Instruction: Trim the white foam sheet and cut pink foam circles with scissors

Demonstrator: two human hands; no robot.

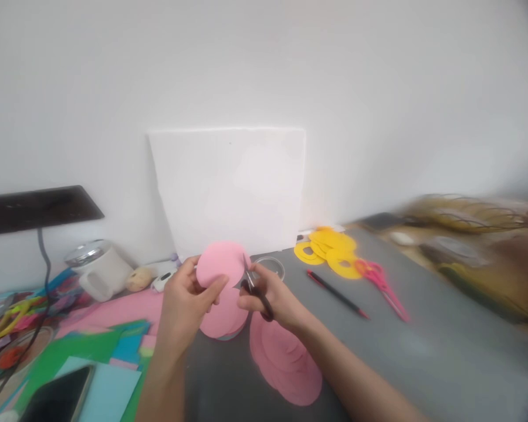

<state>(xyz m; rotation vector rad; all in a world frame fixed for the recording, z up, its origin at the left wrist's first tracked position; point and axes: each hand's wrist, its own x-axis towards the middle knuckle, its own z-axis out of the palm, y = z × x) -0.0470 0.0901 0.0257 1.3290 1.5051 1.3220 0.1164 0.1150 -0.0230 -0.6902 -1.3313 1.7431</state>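
Note:
Between its thumb and fingers, my left hand (189,293) pinches a pink paper circle (220,264) held upright above the table. My right hand (275,296) grips a pair of dark-handled scissors (260,299), thumb and fingers at the handle loops. The blades point up at the right edge of the circle; I cannot tell whether they touch the paper. Below my hands lies a small stack of pink circles (224,316), partly hidden by my left hand. Another overlapping pile of pink paper circles (286,363) rests under my right forearm.
A black pencil (338,294), pink scissors (383,287), a clear ring (278,264) and yellow paper rings (334,246) lie to the right. Coloured paper sheets (79,351), a phone (57,395) and a white mug (103,272) occupy the left. A white board (233,187) leans on the wall.

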